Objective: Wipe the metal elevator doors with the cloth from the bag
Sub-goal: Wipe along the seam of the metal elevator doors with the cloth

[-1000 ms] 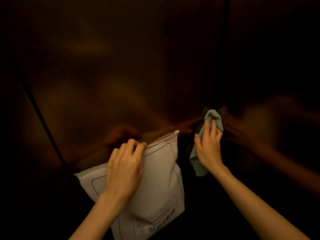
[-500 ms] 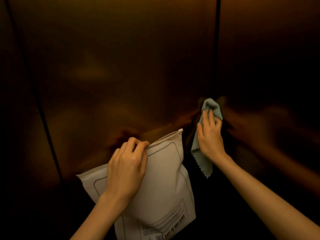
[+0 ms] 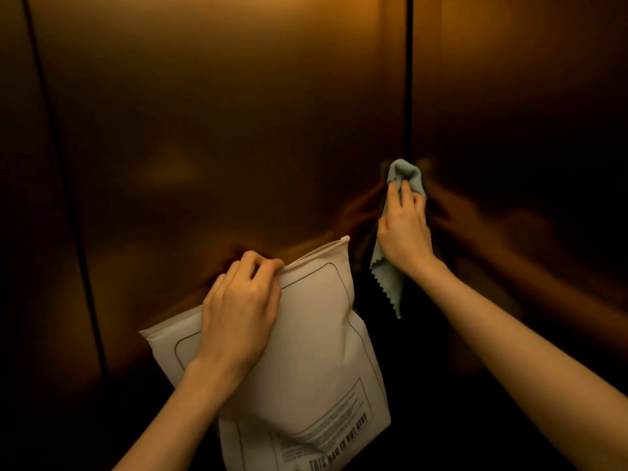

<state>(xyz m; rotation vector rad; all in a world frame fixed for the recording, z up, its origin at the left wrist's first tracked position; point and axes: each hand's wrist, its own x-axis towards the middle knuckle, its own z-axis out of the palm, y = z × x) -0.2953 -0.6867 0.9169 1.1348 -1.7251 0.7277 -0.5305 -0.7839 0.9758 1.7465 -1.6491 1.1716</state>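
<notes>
Brushed metal elevator doors (image 3: 238,130) fill the view, dim and bronze in the low light. Their centre seam (image 3: 408,79) runs straight down on the right. My right hand (image 3: 404,229) presses a pale blue cloth (image 3: 387,277) against the metal right at that seam; its zigzag edge hangs below my wrist. My left hand (image 3: 241,307) grips the top edge of a white zip bag (image 3: 316,351) with printed black text, held up in front of the left door panel.
A second vertical seam (image 3: 64,198) runs down the far left between the door and a side panel (image 3: 20,164). Blurred reflections of my arms show in the metal. The bottom of the view is black.
My right hand has slid the cloth upward along the centre seam. The view has tilted up a little. My left hand keeps the same grip on the bag.
</notes>
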